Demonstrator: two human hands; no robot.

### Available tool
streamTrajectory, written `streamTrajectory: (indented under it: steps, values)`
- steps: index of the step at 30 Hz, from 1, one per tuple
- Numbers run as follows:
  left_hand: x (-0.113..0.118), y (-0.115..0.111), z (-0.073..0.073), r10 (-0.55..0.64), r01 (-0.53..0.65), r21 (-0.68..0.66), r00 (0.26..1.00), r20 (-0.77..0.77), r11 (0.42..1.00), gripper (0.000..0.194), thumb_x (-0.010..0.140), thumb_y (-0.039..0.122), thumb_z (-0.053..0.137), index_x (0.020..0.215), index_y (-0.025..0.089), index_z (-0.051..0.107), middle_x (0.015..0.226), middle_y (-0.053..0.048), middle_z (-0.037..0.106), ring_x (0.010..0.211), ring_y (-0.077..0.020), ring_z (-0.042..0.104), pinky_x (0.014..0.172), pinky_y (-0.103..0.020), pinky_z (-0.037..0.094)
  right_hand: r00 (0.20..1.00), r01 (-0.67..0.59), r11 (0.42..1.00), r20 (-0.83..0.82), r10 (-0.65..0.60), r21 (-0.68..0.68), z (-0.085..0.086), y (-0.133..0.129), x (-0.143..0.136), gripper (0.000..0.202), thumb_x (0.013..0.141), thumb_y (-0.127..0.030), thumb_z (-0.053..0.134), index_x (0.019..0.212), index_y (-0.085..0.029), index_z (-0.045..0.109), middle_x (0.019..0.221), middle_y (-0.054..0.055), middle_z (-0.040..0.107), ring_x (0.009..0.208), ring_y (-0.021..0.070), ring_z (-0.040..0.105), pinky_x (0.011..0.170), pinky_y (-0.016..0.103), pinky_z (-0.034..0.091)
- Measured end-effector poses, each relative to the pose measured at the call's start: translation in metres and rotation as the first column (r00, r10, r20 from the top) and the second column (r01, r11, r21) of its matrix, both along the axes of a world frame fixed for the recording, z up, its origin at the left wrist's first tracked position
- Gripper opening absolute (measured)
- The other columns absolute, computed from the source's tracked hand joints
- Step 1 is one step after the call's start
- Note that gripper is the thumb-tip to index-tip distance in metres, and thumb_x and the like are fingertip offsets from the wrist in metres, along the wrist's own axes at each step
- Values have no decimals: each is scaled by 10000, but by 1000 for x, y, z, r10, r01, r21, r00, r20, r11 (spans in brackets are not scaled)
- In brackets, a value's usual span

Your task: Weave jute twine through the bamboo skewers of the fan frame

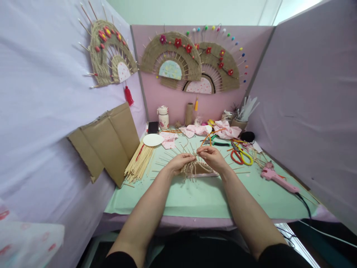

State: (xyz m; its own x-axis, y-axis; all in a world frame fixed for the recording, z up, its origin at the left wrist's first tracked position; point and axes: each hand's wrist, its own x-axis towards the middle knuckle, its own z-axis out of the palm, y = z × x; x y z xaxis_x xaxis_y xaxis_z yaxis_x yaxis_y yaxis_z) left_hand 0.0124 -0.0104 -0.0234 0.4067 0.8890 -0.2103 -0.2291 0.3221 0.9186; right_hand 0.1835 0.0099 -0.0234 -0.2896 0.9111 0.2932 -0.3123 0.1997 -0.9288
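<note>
My left hand (182, 163) is closed at the left part of a half-round cardboard piece (205, 168), with thin wooden sticks (163, 160) fanning out from it. Strands of jute twine (190, 170) hang down below its fingers. Close beside it, my right hand (211, 155) pinches thumb and fingertips together over the sticks near the top of the piece. The fine twine between the two hands is too small to follow. A pink-edged strip shows along the bottom of the cardboard, which lies on the green tabletop.
A bundle of sticks (139, 163) lies left under a white disc (153, 140). Behind the hands are pliers (221, 143) and scissors (242, 156). A pink glue gun (279, 179) rests right, its cord trailing off the edge. A thermos (163, 117) and pink cloth (227, 130) stand behind.
</note>
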Motion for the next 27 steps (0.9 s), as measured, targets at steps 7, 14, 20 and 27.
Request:
streamTrajectory:
  steps: [7,14,20,27]
  values:
    - [0,4,2,120,-121,-2,984,131,993,320,569,309,791,760,116,621,671,-20,628,557,-84,563,543,-207,433,1000,-9,1000,13,9,-5,9,-6,0,135,595,-300,753,666,-221,669,880,28,599,789,141,532,708,301,423]
    - [2,5,6,239,-253,66,956,169,965,301,582,329,769,744,126,617,639,8,604,531,-69,531,532,-197,395,1000,-16,1000,-1,16,4,5,-3,0,134,602,-295,753,682,-223,674,920,22,577,796,133,518,702,295,416]
    - [3,2,7,153,-158,69,986,68,985,340,559,351,781,738,117,610,612,15,580,497,-59,495,500,-200,357,1000,-30,1000,-11,30,-3,3,-2,0,135,605,-289,755,693,-220,679,931,23,572,782,123,512,697,284,416]
    - [2,6,5,237,-265,176,957,168,948,345,596,372,754,752,153,539,645,31,565,530,-56,503,512,-179,374,1000,9,999,-6,-9,-54,11,-8,-2,184,568,-322,773,673,-212,669,920,29,583,747,122,509,638,268,420]
